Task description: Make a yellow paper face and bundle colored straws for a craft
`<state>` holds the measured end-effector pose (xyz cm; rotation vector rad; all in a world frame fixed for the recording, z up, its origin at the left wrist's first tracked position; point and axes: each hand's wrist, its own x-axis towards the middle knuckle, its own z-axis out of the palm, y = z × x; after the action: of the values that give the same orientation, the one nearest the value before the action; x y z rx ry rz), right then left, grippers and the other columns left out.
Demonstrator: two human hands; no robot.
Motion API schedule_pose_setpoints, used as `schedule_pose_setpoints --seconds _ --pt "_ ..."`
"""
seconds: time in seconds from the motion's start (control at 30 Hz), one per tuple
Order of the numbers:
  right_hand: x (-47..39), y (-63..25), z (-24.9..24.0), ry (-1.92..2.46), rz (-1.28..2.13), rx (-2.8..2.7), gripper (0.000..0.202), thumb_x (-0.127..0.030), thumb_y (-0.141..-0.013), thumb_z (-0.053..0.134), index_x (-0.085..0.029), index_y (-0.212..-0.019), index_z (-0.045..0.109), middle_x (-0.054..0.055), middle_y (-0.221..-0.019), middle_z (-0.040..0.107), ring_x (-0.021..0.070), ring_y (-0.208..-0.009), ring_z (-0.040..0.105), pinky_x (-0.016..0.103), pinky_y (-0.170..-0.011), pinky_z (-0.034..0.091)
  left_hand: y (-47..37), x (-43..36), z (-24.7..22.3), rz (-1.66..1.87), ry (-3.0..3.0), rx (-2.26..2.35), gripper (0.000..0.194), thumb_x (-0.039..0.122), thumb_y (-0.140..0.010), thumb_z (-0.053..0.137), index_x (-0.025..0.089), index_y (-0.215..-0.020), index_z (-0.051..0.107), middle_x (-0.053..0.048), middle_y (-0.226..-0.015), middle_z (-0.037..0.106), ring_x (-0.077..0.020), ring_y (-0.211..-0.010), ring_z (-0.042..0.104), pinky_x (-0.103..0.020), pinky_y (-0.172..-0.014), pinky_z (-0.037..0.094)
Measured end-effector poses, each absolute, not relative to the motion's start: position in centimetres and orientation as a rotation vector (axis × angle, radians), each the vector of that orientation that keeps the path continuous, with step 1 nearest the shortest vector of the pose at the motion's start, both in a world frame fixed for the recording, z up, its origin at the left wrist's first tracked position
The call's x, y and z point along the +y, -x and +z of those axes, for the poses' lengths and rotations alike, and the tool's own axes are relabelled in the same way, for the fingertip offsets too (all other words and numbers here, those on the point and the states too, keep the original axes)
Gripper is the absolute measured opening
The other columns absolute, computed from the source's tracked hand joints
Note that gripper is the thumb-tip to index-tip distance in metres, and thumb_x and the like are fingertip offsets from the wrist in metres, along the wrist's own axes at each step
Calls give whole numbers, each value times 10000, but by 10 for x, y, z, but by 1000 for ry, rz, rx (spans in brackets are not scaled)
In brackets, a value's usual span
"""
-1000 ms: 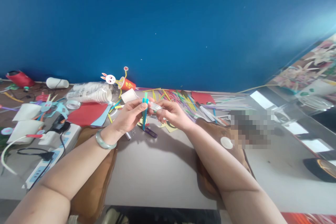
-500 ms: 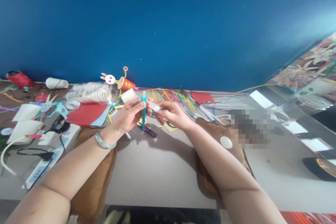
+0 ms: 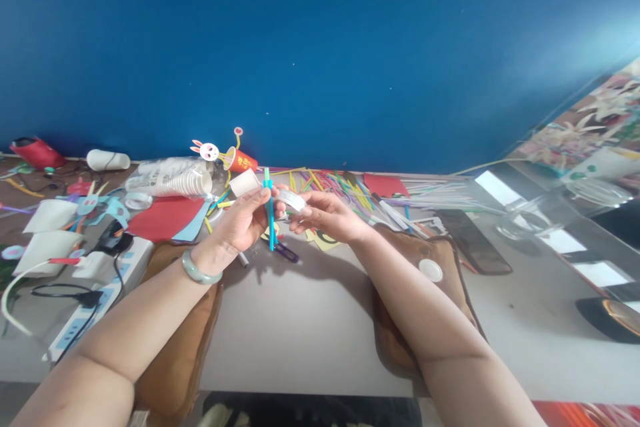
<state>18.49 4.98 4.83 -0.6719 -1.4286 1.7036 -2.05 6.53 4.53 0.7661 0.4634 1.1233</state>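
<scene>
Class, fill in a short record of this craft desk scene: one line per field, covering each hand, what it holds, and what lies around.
Left hand: holds a blue straw upright
Right hand: holds a clear tape roll beside the straw
Left wrist: green bangle
Behind hands: loose coloured straws
Left side: stacked paper cups, red paper, power strip
Surface: grey desk
</scene>
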Motion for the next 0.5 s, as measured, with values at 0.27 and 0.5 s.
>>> schedule_pose_setpoints --seconds 0.27,0.5 --pt "49 -182 52 653 1750 -1387 321 -411 -807 791 -195 -951 601 28 -879 738 173 -800 746 327 -779 611 22 60 48 1110 -908 471 234 352 -733 851 159 -806 740 -44 -884 709 -130 -691 652 -277 -673 545" --pt "46 -174 53 742 1571 -1515 244 -379 -937 553 -163 -839 613 61 -899 690 166 -775 689 303 -679 597 16 51 42 1166 -1248 474 209 368 -828 775 170 -892 784 -67 -845 725 -165 -721 655 -313 -702 526"
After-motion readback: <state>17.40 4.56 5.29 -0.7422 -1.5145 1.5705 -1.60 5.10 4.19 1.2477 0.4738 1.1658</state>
